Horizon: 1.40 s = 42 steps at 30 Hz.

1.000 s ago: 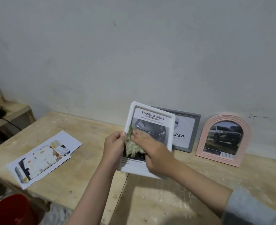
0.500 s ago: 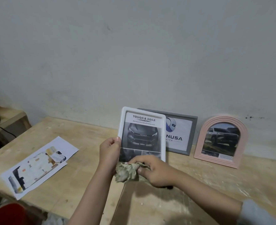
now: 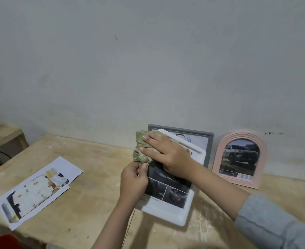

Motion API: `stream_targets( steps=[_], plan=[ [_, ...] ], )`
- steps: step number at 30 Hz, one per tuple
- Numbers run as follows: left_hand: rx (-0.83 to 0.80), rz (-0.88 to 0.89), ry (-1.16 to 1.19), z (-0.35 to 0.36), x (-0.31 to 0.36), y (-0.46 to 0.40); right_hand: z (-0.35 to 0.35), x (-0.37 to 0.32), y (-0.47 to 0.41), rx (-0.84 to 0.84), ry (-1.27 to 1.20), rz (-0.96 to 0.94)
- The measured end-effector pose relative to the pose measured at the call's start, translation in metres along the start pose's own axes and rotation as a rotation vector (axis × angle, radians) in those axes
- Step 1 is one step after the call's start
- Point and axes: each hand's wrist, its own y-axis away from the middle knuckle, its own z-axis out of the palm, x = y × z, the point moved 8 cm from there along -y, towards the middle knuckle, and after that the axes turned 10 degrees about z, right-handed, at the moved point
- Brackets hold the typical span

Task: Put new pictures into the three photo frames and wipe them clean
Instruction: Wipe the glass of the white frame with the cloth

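Three photo frames, all already holding car pictures. White frame (image 3: 168,209): held tilted above the wooden table (image 3: 94,177), in front of the grey frame (image 3: 210,141); wiping of its glass in hand. Left hand (image 3: 133,178): fingers curled round the white frame's left edge, steadying it. Right hand (image 3: 166,155): fingers straight and lying flat, pressing a crumpled greenish cloth (image 3: 141,150) onto the upper left of the frame's face. Grey frame and pink arched frame (image 3: 241,159): both leaning on the wall (image 3: 148,60), apart from each other. Loose printed sheets (image 3: 35,191): flat at table's left. Judged step: last frame's cleaning. Next move calls for strokes over the lower glass and border, a firm left-hand hold, then standing the frame by the others.
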Motion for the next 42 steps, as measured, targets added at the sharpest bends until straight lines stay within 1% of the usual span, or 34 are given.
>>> stream_targets(
  steps=[2, 7, 10, 13, 15, 18, 22, 25, 30, 34, 36, 38, 42],
  plan=[
    [0.019, 0.045, 0.011, -0.004, 0.005, 0.005, -0.008, 0.006, -0.003, 0.060, 0.014, 0.006],
    [0.043, 0.064, 0.108, -0.008, 0.005, 0.005, -0.019, 0.016, -0.011, 0.123, 0.039, 0.173],
    [0.048, 0.042, 0.156, -0.008, -0.001, 0.008, -0.019, 0.019, -0.011, 0.148, -0.017, 0.301],
    [0.073, 0.027, 0.158, -0.011, -0.002, 0.010, -0.018, 0.021, -0.010, 0.158, -0.062, 0.357],
    [0.108, -0.023, 0.182, -0.014, -0.006, 0.012, -0.019, 0.024, -0.006, 0.168, -0.073, 0.379],
    [0.185, -0.069, 0.230, -0.025, -0.013, 0.014, -0.015, 0.035, 0.006, 0.146, -0.036, 0.377],
    [0.192, -0.060, 0.223, -0.035, -0.013, 0.012, -0.014, 0.050, 0.020, 0.136, -0.021, 0.391],
    [0.227, -0.078, 0.238, -0.042, -0.017, 0.012, -0.017, 0.057, 0.026, 0.144, -0.017, 0.414],
    [0.260, -0.067, 0.236, -0.047, -0.017, 0.010, -0.018, 0.071, 0.041, 0.148, -0.075, 0.503],
    [0.291, -0.132, 0.288, -0.043, -0.022, 0.014, -0.017, 0.071, 0.044, 0.173, -0.131, 0.582],
    [0.337, -0.192, 0.320, -0.040, -0.025, 0.015, -0.013, 0.065, 0.047, 0.166, -0.147, 0.608],
    [0.398, -0.247, 0.371, -0.038, -0.027, 0.016, -0.003, 0.057, 0.054, 0.121, -0.174, 0.629],
    [0.503, -0.280, 0.406, -0.041, -0.026, 0.013, 0.020, 0.040, 0.071, 0.055, -0.206, 0.655]
  ],
)
